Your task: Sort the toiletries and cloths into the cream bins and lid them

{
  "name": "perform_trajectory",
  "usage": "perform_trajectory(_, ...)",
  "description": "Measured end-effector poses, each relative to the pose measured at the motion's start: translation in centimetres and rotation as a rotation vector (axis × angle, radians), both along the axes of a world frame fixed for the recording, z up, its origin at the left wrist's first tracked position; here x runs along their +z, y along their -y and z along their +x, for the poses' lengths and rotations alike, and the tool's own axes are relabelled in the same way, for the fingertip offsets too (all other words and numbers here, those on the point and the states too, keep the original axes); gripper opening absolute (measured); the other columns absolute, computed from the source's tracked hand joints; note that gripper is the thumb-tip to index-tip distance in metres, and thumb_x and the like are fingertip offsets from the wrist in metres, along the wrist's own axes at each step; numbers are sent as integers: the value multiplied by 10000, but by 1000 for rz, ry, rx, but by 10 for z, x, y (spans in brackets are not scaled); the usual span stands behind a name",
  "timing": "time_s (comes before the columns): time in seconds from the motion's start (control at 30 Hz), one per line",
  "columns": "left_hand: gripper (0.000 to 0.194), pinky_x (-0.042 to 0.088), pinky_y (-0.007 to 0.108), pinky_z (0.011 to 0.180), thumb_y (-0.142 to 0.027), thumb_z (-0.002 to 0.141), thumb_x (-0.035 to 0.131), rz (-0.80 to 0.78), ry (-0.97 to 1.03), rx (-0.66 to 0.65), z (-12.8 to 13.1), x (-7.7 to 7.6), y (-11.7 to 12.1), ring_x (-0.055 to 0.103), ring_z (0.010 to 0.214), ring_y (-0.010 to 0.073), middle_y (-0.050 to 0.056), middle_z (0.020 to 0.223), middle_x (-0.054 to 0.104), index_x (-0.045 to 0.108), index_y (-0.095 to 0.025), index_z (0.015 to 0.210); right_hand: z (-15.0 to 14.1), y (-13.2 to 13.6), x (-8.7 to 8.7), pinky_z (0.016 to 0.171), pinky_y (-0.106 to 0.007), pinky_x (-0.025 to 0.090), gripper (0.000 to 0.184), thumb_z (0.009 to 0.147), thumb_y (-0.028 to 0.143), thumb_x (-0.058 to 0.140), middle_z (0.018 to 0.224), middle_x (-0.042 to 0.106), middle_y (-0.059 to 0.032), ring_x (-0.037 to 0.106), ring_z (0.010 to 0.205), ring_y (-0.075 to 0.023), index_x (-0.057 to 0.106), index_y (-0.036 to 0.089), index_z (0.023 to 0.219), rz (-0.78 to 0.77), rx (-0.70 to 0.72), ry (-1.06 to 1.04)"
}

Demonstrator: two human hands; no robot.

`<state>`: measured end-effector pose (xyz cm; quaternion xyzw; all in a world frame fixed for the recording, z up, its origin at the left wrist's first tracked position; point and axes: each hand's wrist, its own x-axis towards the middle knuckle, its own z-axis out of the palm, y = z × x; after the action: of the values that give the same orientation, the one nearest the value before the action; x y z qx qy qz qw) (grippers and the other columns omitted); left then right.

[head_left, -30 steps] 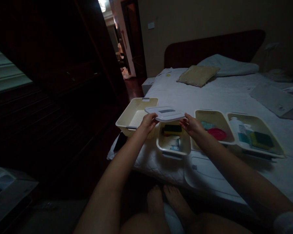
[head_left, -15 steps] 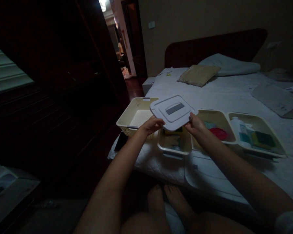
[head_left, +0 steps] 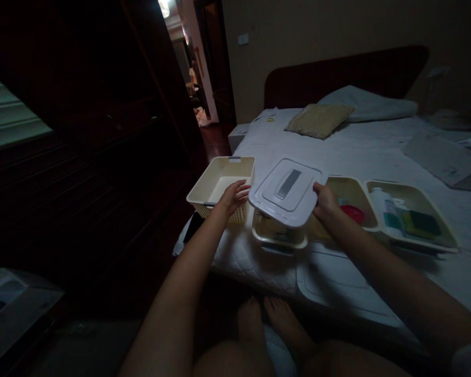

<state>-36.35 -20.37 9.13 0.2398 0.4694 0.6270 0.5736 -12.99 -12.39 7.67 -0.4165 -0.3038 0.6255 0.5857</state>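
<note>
A white plastic lid (head_left: 269,191) with a grey handle strip hangs tilted above a small cream bin (head_left: 280,245), hiding most of what lies inside. My right hand (head_left: 325,201) grips the lid's right edge, thumb on top. Apart from the lid's left edge, my left hand (head_left: 235,196) has its fingers spread and holds nothing. Behind that hand stands a perforated cream basket (head_left: 202,180). Right of the lid, a second bin (head_left: 371,209) holds a red round item (head_left: 352,213), partly covered by the lid and my right arm.
A third bin (head_left: 449,238) contains a white bottle (head_left: 385,209) and a green-and-yellow sponge (head_left: 422,224). A larger pale lid (head_left: 325,277) lies flat at the bed's front edge. Beside the basket is a dark flat object (head_left: 193,228). A beige cushion (head_left: 320,120) rests farther back.
The lid has tipped up to show its top, turned, and shifted slightly right. My left hand has let go of it and moved left; my right hand still holds it.
</note>
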Motion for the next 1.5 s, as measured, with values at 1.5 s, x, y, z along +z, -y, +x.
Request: perform_trajectory(1.5, 219, 437, 218, 660, -138, 673, 591, -292, -1218, -77, 31, -32, -4, 623, 779, 162, 90, 856, 683, 678, -70, 862, -6, 4, -54, 882, -355, 466, 579, 622, 132, 542, 1157, 579, -162, 592, 1002, -234, 522, 84, 1198, 126, -20, 768)
